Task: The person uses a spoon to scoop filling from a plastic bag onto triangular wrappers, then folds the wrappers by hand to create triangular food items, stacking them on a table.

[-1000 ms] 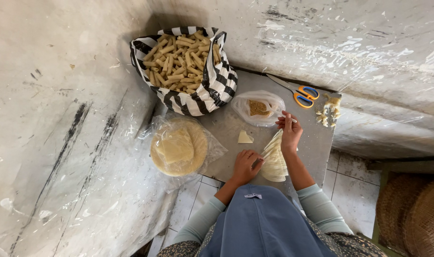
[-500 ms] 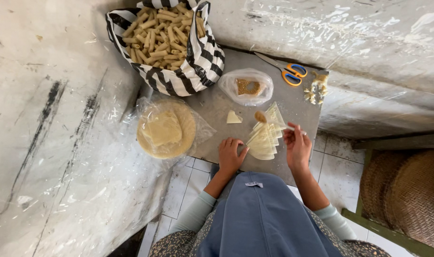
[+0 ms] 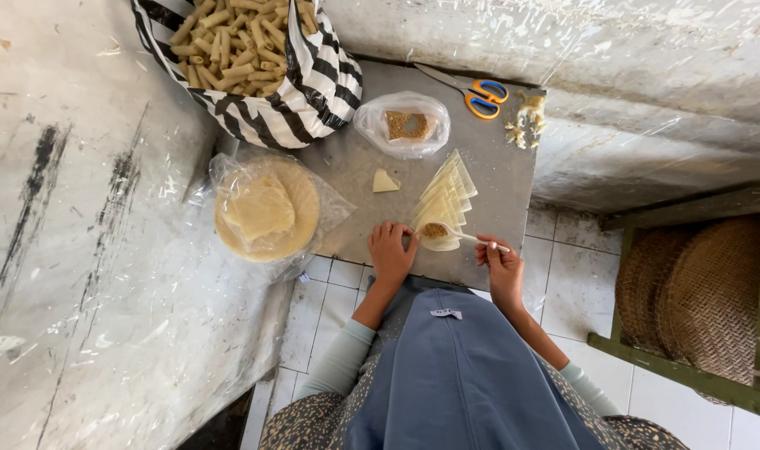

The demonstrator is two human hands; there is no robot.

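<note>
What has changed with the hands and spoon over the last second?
The right hand drew back from the bag of filling and now holds the spoon, loaded, over the nearest wrapper of the stack. The left hand stayed at the wrapper's edge. Scissors unmoved.

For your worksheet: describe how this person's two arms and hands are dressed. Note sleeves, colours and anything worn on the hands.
Both arms wear close-fitting long sleeves in pale grey-green, ending above the wrists. The left hand and right hand are bare: no gloves, and no rings or bracelets can be made out. Between the arms hangs a plain blue apron over a dark, speckled garment.
</note>
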